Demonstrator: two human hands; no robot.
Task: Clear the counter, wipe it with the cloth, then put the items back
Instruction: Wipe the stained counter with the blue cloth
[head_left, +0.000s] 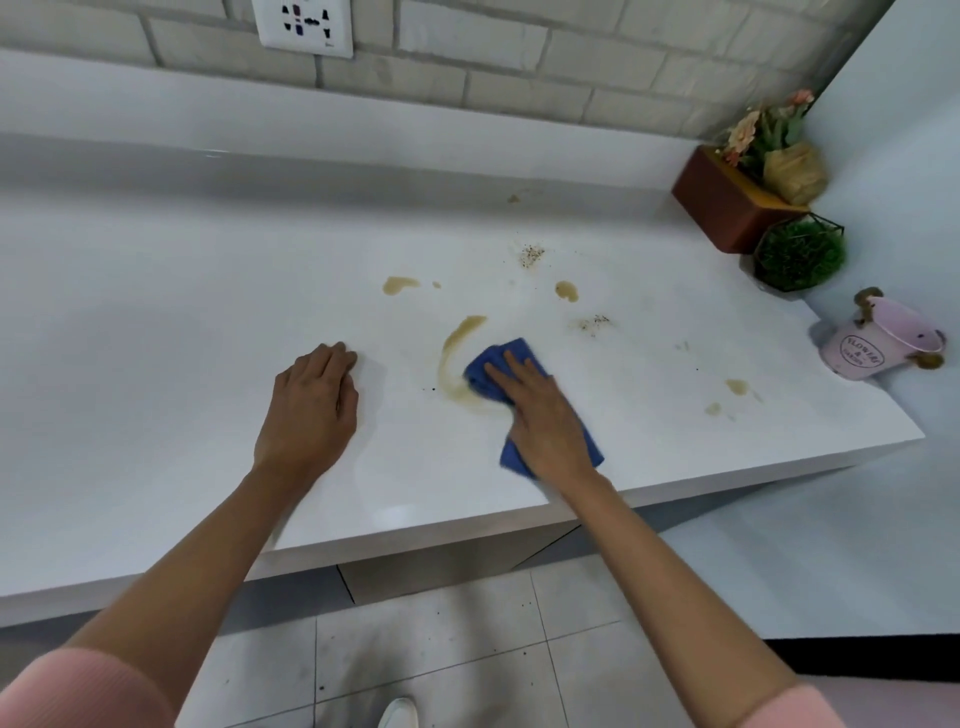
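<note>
Blue cloth (586, 446) lies flat under the right hand (540, 415), whose fingers are spread out straight and press down on it. The left hand (311, 405) rests on the bare white table (156, 312) near it, fingers loosely bent, with nothing in it. The cloth sits at the end of a long brown smear (457, 353) near the front of the table. More brown spots (400, 285) and some dark crumbs (532, 254) lie farther back, and two small spots (736, 385) sit close to the right edge. If the cloth is soaked, it may just push the wet brown stuff around and make a bigger streak. A hard swipe could send the crumbs onto the floor (467, 623). A pink pail (862, 348), a green plant ball (800, 254) and a brown flower box (727, 202) stand in the right corner, so a wide sweep that way could knock the pail off the edge.
</note>
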